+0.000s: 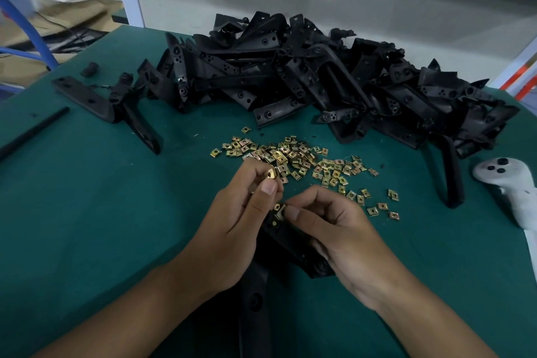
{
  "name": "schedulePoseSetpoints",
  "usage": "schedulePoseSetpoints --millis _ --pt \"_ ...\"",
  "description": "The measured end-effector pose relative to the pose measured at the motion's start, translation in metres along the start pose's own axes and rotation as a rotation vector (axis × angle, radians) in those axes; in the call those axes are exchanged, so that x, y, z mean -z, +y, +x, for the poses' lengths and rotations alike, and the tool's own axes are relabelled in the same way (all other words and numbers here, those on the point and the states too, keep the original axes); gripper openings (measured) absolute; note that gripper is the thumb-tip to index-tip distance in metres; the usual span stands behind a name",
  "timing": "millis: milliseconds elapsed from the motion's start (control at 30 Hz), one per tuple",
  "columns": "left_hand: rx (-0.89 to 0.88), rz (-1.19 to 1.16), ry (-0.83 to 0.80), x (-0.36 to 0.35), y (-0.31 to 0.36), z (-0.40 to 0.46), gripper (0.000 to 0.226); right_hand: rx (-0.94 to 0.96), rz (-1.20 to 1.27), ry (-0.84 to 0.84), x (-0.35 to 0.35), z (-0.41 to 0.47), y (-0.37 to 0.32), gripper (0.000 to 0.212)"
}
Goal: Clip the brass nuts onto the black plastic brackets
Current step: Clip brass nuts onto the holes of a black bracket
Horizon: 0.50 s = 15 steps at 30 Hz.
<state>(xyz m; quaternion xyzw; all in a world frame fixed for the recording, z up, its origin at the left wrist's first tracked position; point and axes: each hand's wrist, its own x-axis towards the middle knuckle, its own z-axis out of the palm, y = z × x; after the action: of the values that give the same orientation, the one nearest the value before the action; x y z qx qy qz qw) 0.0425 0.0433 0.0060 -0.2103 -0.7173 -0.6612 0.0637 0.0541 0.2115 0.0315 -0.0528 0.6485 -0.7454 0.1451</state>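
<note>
In the lower centre of the frame the person holds one black bracket (293,244) between both hands, above the green table (87,212). The left hand (241,218) pinches a spare brass nut (270,174) between thumb and fingers, a little above the bracket. The right hand (328,224) has its thumb and forefinger closed on another nut (280,212), which sits at the upper end of the bracket, and its other fingers seem to support the bracket from below. Whether this nut is already fully on the edge, I cannot tell. To do this step well, I think the open side of the clip must face the bracket edge squarely, and the push should be straight until the hole of the nut meets the hole in the plastic; a tilted push could bend the clip or let it slip away. The loose nuts (305,160) lie scattered in the middle of the frame, just above the hands, and the big pile of brackets (319,81) fills the upper centre and right. A white controller (505,180) lies at the right edge.
</note>
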Motion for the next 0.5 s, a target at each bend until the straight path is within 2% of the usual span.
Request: schedulePoseSetpoints --millis 400,500 --pt "-0.015 0.054 0.006 -0.0017 0.002 -0.0011 0.021 0.0 0.011 -0.021 -0.0036 -0.001 0.0009 0.006" --pt "-0.021 0.069 0.027 -0.0036 0.0029 -0.0011 0.023 0.051 -0.071 -0.033 -0.0022 -0.0013 -0.0001 0.008"
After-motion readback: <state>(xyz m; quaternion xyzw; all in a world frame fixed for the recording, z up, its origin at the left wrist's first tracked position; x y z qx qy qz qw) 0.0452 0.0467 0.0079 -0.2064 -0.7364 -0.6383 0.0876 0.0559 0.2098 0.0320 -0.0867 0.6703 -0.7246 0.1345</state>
